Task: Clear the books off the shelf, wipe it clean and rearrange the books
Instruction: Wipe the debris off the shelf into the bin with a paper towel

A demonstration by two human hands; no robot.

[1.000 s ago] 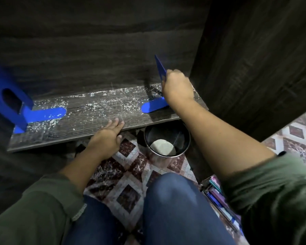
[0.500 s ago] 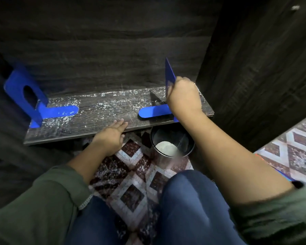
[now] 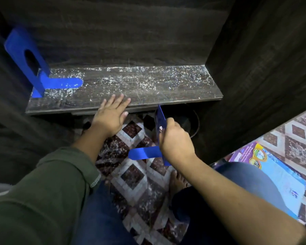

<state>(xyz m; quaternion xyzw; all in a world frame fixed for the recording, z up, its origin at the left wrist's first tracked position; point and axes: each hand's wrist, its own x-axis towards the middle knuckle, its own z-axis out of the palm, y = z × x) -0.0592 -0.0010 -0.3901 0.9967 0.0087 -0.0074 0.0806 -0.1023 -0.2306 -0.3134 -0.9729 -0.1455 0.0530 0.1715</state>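
Note:
The dark wooden shelf [image 3: 148, 89] holds no books and is speckled with white dust. A blue bookend [image 3: 35, 68] stands at its left end. My right hand [image 3: 175, 144] grips a second blue bookend [image 3: 145, 153] in the air below the shelf's front edge, above the patterned floor. My left hand [image 3: 111, 115] lies flat with straight fingers, its fingertips resting on the shelf's front edge. A colourful book [image 3: 265, 161] lies on the floor at the right, beside my knee.
A dark bucket [image 3: 189, 122] stands on the floor under the shelf, partly hidden by the held bookend. Dark wooden walls close in the shelf at the back, left and right. My knees and a bare foot [image 3: 177, 181] are over the tiled floor.
My right hand has lifted the right bookend off the shelf and drawn it down toward me. My left hand has shifted up onto the shelf's front edge.

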